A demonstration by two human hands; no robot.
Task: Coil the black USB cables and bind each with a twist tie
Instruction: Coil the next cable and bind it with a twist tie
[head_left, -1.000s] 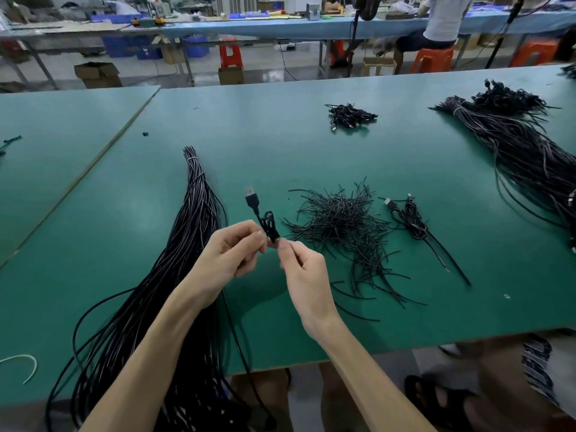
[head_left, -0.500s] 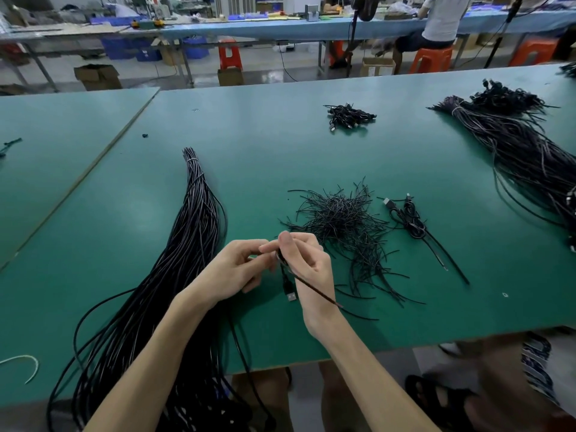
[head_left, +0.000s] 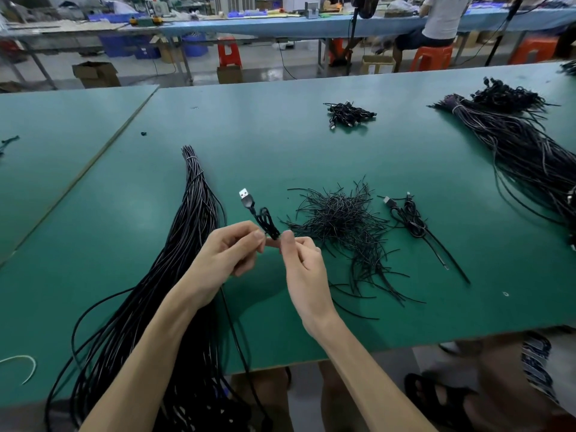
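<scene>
My left hand [head_left: 229, 255] and my right hand [head_left: 300, 265] meet above the green table [head_left: 280, 145], both pinching a black USB cable [head_left: 263, 219]. A few small loops of it stand above my fingertips, and its USB plug [head_left: 245, 194] points up and away. The cable's tail drops from my left hand over the table's front edge. A pile of loose black twist ties [head_left: 343, 222] lies just right of my hands. A big bundle of straight black cables [head_left: 174, 275] lies to the left.
One coiled cable [head_left: 411, 219] rests right of the ties. A small heap of coiled cables [head_left: 349, 115] sits farther back. Another large cable bundle [head_left: 523, 145] fills the right side. Another person sits at a far table [head_left: 442, 17]. My feet show below the table edge.
Half a second ago the plug hung down under my hands; now it points up above them, as it did a second ago. The cable has been flipped over between my fingers.
</scene>
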